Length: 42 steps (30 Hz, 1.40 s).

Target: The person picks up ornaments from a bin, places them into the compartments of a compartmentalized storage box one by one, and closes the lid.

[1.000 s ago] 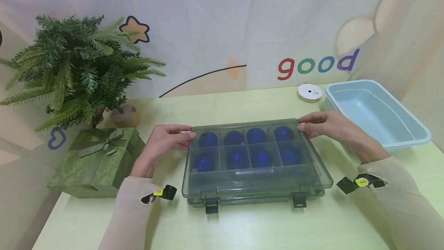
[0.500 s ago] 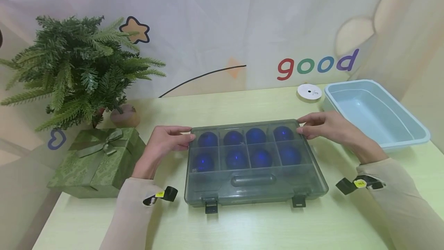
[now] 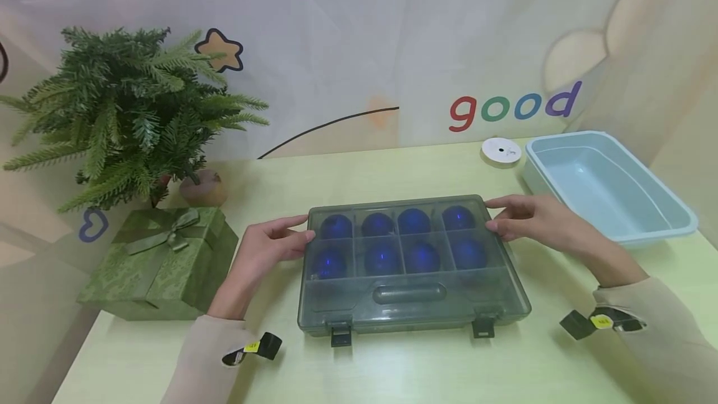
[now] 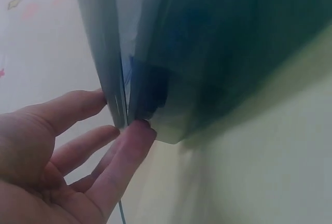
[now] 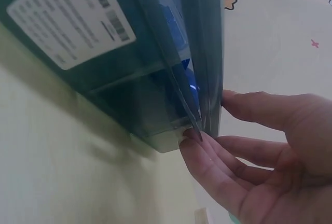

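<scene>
A grey translucent plastic organizer case (image 3: 409, 293) lies on the table with its lid down. Through the lid show several shiny blue balls (image 3: 383, 259), one per compartment, in two rows. Two black latches (image 3: 341, 335) stick out at the front edge, flipped outward. My left hand (image 3: 269, 248) pinches the rim at the far left corner, thumb on the lid in the left wrist view and fingertips against the side. My right hand (image 3: 541, 220) does the same at the far right corner. A narrow gap along the lid edge (image 5: 199, 53) shows in the right wrist view.
A green gift box (image 3: 159, 260) with a bow stands at the left, before a small artificial fir tree (image 3: 134, 111). A light blue plastic basin (image 3: 611, 186) sits at the right. Beside it lies a white spool (image 3: 501, 151). A printed curtain hangs behind.
The lid has come down onto the case's base; its front edge stood raised a second ago. Both wrists have dropped slightly nearer the table's front, while the fingers remain at the far corners.
</scene>
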Available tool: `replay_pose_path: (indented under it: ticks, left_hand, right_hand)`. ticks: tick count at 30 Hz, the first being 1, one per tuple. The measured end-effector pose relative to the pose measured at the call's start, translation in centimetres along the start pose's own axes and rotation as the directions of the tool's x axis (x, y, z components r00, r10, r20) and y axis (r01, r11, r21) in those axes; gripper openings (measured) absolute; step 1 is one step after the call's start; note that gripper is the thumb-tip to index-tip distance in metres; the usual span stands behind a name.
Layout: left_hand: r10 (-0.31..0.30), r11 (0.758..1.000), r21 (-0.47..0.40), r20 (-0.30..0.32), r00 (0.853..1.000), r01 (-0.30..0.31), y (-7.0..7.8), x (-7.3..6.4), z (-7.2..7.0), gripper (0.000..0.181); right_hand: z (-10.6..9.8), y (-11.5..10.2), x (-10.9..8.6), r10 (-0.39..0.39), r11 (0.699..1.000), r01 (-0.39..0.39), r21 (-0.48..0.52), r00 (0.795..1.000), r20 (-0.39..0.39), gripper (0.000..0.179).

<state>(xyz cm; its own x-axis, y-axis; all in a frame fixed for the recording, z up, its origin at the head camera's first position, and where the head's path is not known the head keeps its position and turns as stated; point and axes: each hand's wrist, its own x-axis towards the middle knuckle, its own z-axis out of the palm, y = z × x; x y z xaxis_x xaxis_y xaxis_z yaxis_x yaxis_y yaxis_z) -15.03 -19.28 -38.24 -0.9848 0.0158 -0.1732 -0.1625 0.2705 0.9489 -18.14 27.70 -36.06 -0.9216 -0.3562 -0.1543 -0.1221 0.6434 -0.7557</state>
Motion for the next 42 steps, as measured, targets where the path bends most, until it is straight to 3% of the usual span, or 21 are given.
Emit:
replay_pose_path:
  ticks: [11, 16, 24, 34, 42]
  left_hand:
    - [0.028, 0.998, -0.053, 0.027, 0.999, -0.027, -0.6, -2.1, 0.0, 0.052]
    - [0.049, 0.996, -0.074, -0.019, 0.999, -0.050, -0.6, -2.0, 0.3, 0.047]
    - [0.073, 0.993, -0.086, -0.132, 0.989, -0.085, -0.7, 0.3, 1.3, 0.034]
    - [0.100, 0.986, -0.111, -0.218, 0.971, -0.126, -0.7, 3.9, 2.2, 0.032]
    - [0.089, 0.983, -0.135, -0.222, 0.971, -0.121, -0.6, 4.5, 2.2, 0.033]
  right_hand:
    - [0.8, 0.4, -1.7, -0.013, 1.000, 0.015, 0.025, 0.997, -0.072, 0.059]
    - [1.4, 0.8, -1.6, -0.005, 1.000, 0.008, 0.027, 0.991, -0.135, 0.059]
    - [1.7, 0.7, 0.0, 0.065, 0.995, -0.050, 0.086, 0.981, -0.185, 0.066]
    - [1.4, 0.9, 3.4, 0.042, 0.988, -0.007, 0.157, 0.975, -0.217, 0.063]
    - [1.4, 1.2, 3.9, 0.044, 0.986, -0.001, 0.169, 0.968, -0.248, 0.063]
